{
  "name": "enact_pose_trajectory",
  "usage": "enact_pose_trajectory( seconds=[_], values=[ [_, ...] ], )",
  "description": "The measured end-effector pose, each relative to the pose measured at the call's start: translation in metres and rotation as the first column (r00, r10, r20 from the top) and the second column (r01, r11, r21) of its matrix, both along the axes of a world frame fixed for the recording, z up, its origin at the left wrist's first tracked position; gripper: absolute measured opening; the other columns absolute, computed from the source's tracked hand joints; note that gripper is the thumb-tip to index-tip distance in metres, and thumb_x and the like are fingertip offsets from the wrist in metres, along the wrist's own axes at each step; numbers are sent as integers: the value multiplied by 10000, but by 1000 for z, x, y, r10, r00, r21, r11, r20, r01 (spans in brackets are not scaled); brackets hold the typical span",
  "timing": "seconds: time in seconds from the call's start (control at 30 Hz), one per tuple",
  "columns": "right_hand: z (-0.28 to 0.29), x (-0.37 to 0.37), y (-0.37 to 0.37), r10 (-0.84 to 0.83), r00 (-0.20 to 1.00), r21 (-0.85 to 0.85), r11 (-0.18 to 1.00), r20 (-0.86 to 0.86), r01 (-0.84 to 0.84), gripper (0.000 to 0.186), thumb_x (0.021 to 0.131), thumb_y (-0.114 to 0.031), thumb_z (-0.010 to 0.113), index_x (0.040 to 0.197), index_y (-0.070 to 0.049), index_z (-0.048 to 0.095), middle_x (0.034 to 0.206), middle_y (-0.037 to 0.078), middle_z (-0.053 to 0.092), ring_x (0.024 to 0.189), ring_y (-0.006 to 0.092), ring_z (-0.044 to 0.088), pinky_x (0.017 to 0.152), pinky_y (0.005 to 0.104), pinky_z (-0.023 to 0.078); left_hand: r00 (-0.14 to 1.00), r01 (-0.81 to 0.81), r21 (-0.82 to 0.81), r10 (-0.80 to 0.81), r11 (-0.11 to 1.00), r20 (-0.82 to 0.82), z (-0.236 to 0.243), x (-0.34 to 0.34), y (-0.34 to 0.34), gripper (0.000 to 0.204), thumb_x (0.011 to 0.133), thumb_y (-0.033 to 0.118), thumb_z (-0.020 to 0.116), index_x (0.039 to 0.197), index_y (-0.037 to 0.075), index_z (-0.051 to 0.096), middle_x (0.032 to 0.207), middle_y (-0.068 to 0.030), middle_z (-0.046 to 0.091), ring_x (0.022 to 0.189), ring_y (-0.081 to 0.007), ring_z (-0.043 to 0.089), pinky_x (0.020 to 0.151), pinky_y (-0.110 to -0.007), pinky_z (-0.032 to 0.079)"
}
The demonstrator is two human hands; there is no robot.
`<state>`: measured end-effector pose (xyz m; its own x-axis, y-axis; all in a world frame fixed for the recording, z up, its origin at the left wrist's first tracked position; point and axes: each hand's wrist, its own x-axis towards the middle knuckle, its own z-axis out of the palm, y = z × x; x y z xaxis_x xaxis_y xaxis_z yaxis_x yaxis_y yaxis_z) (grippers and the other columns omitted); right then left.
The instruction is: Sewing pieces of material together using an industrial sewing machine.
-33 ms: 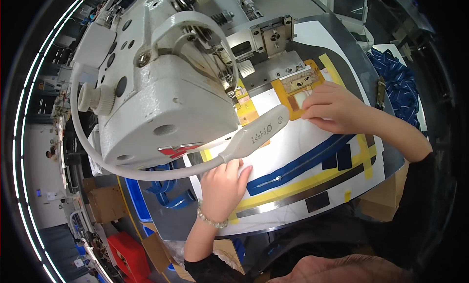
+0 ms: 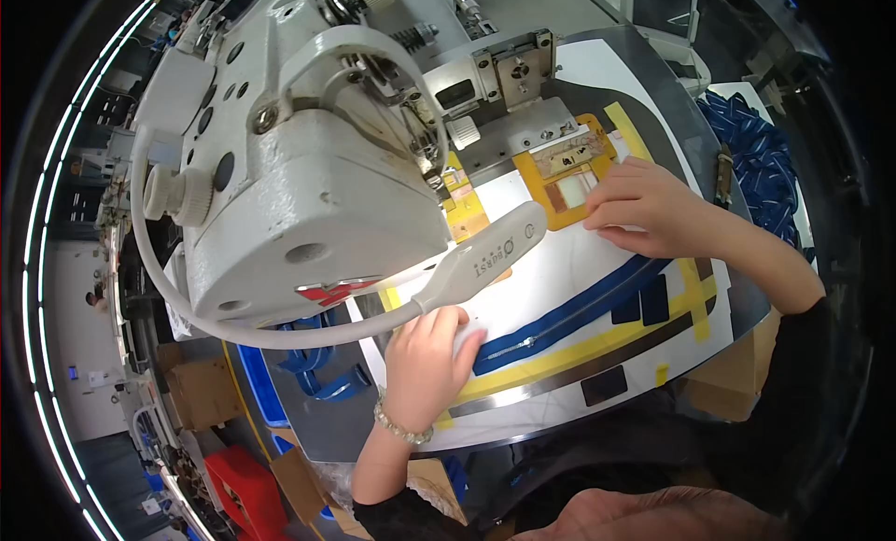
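At left, a white sewing machine [image 2: 317,200] overhangs the counter [image 2: 322,434]. The left hand [image 2: 427,362], thumb spread from bent fingers, lies beside the left end of a blue zipper [image 2: 574,321]; whether it grips anything cannot be told. The zipper slants up rightward, below a yellow frame [image 2: 536,188]. The right hand [image 2: 644,203], fingers curled, meets the frame's right edge; any pinch is unclear. Far right, blue strips [image 2: 754,154] lie heaped.

- Two bright rows of strip lights [image 2: 27,289] run along your left.
- You have a pale wall [image 2: 79,392] there too.
- Left of you, a yellow floor line [image 2: 245,407] passes a cardboard box [image 2: 203,392].
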<state>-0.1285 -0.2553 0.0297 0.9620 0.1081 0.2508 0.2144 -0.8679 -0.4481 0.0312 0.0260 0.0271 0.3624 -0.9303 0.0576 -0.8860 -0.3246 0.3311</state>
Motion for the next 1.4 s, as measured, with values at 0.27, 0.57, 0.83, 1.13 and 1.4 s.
enact_pose_trajectory(
  seconds=[0.27,0.57,0.83,1.13,1.4],
  values=[
    [23,-52,5,-133,964,-95,989,-231,114,249,688,-182,754,843,-84,586,920,44,565,899,200,548,825,325,398,950,110,63,-86,992,-299,3,-16,-2,383,638,157,788,910,36,547,804,-94,528,792,-248,558,711,-322,451],
    [23,-62,-5,-210,902,-82,978,-377,194,246,697,-135,736,838,-79,542,865,61,549,867,219,544,795,333,408,935,70,90,-34,993,-353,8,-24,-7,267,683,129,762,856,55,573,755,-91,613,678,-230,621,622,-306,491],
    [30,-55,-3,-179,853,18,976,-491,215,139,725,-56,663,801,-38,548,773,88,551,738,251,570,688,334,454,962,59,17,-52,998,-266,10,-24,-7,135,713,82,715,800,49,617,767,-84,631,664,-236,639,602,-296,510],
    [16,-43,-23,-439,872,143,898,216,417,119,742,60,629,829,11,563,1004,121,640,860,251,643,735,305,521,966,209,-331,-140,920,219,-2,-17,-21,238,713,40,692,947,20,649,985,-133,660,779,-261,661,655,-316,526],
    [-14,-58,-23,-476,879,178,863,-29,473,122,789,5,616,908,27,630,1137,138,621,904,270,652,770,295,522,916,168,-56,-134,984,379,-25,-29,-27,597,746,364,672,1228,39,536,1206,-147,561,1041,-235,522,822,-364,366]
  ],
)
